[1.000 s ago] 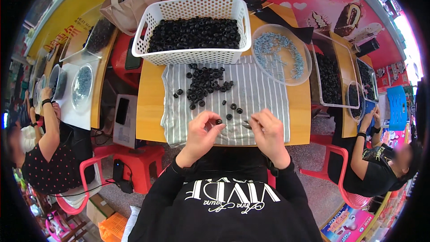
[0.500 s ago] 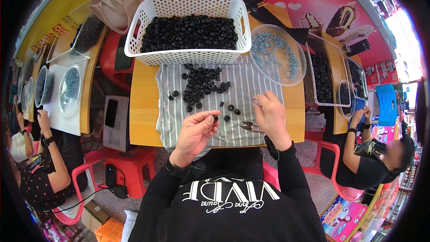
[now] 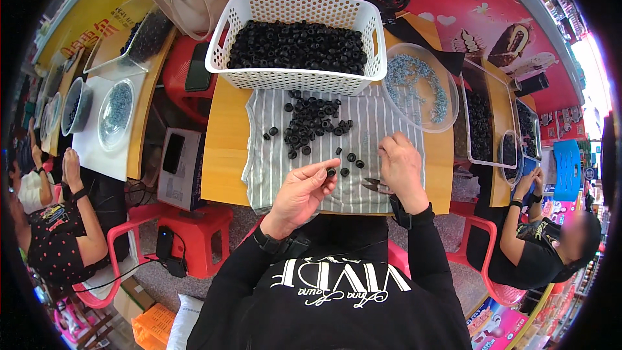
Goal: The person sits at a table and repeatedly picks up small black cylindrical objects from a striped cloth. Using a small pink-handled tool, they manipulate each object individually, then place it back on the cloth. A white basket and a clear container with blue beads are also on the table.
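Plainly, the shirt (image 3: 337,321) bears white lettering (image 3: 345,277); left fingers (image 3: 317,179) hold a ring (image 3: 331,172).

Between the fingers of our left hand (image 3: 298,194) we pinch a black ring (image 3: 330,172), while a dark two-pronged tool (image 3: 380,186) juts from under our right hand (image 3: 403,167). Loose black rings (image 3: 311,123) lie on the striped cloth (image 3: 269,185) over our counter (image 3: 223,172). Beyond them we see a white basket (image 3: 298,81) heaped with more, beside a clear bowl (image 3: 424,123) of small bluish pieces.
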`<act>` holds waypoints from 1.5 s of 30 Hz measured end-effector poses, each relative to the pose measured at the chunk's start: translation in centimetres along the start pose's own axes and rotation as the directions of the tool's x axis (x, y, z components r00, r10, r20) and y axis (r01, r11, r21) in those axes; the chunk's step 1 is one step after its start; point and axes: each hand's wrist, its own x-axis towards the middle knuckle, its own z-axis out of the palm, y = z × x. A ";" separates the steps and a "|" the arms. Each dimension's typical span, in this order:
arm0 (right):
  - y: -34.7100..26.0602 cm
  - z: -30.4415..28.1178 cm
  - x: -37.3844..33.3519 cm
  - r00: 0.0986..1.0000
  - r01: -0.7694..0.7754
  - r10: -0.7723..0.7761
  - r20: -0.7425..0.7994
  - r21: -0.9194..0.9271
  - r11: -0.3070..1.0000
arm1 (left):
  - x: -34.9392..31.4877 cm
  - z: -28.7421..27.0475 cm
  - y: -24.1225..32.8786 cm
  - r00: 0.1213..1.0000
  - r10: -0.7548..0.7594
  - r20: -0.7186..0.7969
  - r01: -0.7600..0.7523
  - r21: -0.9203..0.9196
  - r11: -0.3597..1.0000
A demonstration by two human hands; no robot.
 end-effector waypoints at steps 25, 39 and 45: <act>-8.3 -0.4 -2.1 0.978 0.130 0.028 -0.204 0.717 0.685 | 0.4 -0.2 -1.1 0.998 0.030 0.060 -0.029 -0.027 0.999; -8.8 1.1 -2.4 0.966 0.234 -0.095 -0.240 0.662 0.711 | 0.0 -1.5 -1.2 0.995 0.053 0.090 -0.048 -0.053 0.997; -6.8 0.6 0.9 0.976 0.212 -0.180 -0.125 0.334 0.919 | -0.2 -1.6 -0.4 0.995 0.081 0.054 -0.078 -0.054 0.996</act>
